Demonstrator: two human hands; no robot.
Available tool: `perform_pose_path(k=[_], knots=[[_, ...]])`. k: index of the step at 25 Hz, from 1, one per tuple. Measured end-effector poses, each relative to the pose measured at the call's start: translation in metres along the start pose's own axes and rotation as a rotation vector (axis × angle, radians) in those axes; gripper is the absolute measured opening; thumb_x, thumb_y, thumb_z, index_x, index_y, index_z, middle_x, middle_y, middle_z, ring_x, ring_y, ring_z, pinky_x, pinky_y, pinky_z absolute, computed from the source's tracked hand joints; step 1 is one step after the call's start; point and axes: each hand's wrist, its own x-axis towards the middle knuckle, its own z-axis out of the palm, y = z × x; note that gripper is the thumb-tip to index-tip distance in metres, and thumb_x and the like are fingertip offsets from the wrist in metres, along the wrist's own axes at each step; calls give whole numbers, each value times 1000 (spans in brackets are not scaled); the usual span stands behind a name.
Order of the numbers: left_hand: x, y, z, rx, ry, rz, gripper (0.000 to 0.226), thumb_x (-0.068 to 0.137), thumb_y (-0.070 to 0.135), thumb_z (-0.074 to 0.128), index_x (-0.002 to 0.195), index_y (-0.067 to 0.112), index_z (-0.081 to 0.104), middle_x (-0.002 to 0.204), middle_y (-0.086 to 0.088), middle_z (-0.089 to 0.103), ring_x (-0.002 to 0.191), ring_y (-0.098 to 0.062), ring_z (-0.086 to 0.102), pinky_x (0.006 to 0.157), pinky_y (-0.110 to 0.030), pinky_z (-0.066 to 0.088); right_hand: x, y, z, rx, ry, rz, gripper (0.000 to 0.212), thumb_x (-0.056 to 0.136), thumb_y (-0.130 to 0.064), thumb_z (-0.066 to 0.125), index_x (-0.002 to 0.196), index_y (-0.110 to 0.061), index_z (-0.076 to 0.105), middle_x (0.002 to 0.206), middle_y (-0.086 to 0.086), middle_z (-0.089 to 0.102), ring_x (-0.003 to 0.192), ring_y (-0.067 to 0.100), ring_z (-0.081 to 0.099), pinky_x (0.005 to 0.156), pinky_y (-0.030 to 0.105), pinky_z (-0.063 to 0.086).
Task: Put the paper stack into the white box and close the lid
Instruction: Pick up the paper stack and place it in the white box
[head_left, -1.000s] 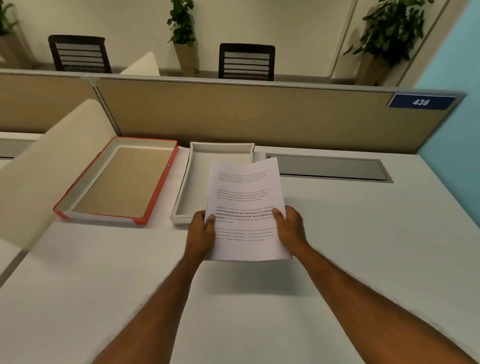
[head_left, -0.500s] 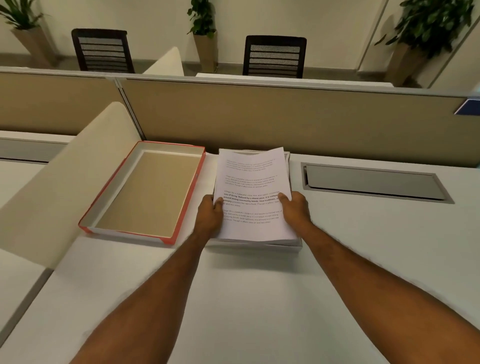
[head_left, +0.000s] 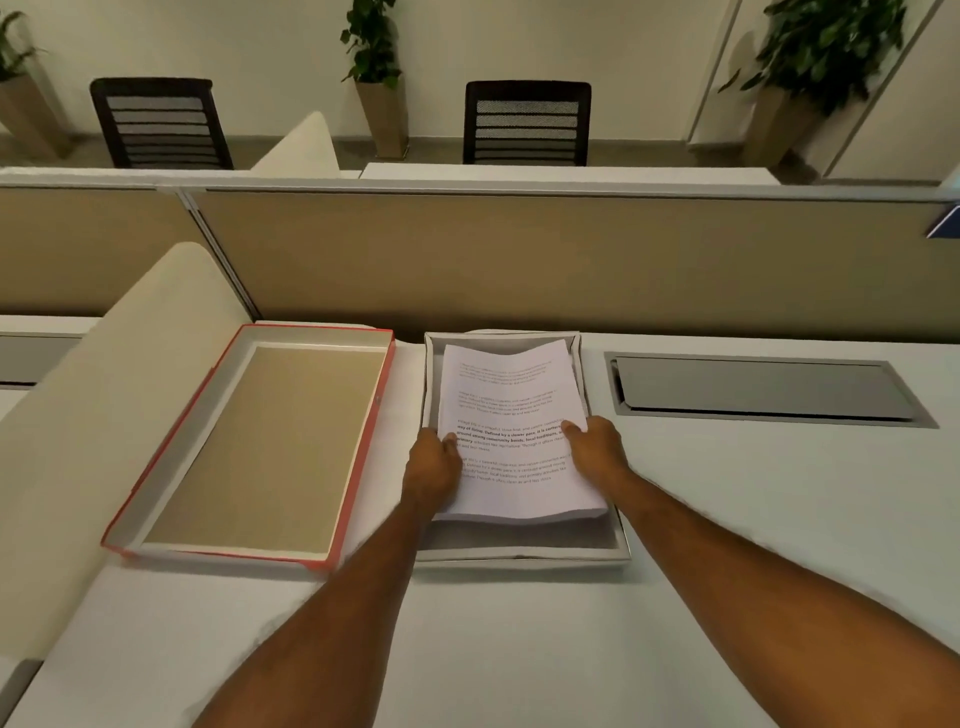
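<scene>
Flanking the white box (head_left: 602, 553): red-edged lid (head_left: 363, 436), perhaps touching; desk hatch (head_left: 763, 389).

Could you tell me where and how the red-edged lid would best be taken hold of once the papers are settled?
Probably by its two long edges, one hand on each, coming from above. The red-edged lid lies open side up beside the white box, so it must be flipped, and its broad, shallow shape suits a two-handed grip.

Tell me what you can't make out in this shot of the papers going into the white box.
All from the head view:
- Text on the paper stack: too small and blurred to read.
- White box floor: mostly covered by the stack.
- Fingers of the left hand and right hand: tucked under the paper.
- Blue sign: cut off by the right edge.
</scene>
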Motion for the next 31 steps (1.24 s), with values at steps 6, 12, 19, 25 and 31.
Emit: perform_pose_path(k=[6, 12, 19, 25, 31], knots=[[8, 3, 2, 86, -21, -114, 27, 99, 28, 44, 113, 5, 48, 124, -15, 60, 111, -34, 60, 93, -41, 50, 2, -1, 8, -96, -65, 5, 40, 98, -23, 52, 126, 5, 55, 128, 21, 62, 111, 36, 62, 83, 31, 50], [4, 15, 10, 126, -58, -183, 24, 93, 21, 52, 111, 6, 56, 117, -12, 65, 85, -23, 59, 68, -30, 49, -5, -10, -2, -75, -288, 71, 51, 86, -20, 68, 132, -3, 53, 137, 13, 58, 116, 31, 60, 100, 41, 50], [-20, 22, 3, 120, 5, -183, 50, 91, 21, 58, 133, 1, 39, 128, -15, 59, 99, -27, 63, 72, -30, 48, -32, -21, -11, -383, -236, -65, 47, 85, -29, 69, 124, -4, 59, 129, 13, 64, 111, 30, 63, 85, 32, 51], [-52, 14, -12, 117, -25, 52, 64, 90, 37, 60, 141, 8, 33, 144, -11, 50, 127, -33, 52, 102, -43, 45, -77, -14, 3, -561, -117, -371, 50, 84, -42, 66, 125, -16, 56, 127, 3, 66, 102, 23, 67, 77, 30, 55], [-76, -48, -43, 323, 159, 294, 70, 81, 65, 54, 138, 24, 45, 146, 0, 50, 132, -24, 47, 110, -52, 37, -130, -14, 48, -640, -311, -522, 85, 83, -49, 65, 151, -21, 22, 160, 2, 27, 147, 26, 27, 120, 44, 23]])
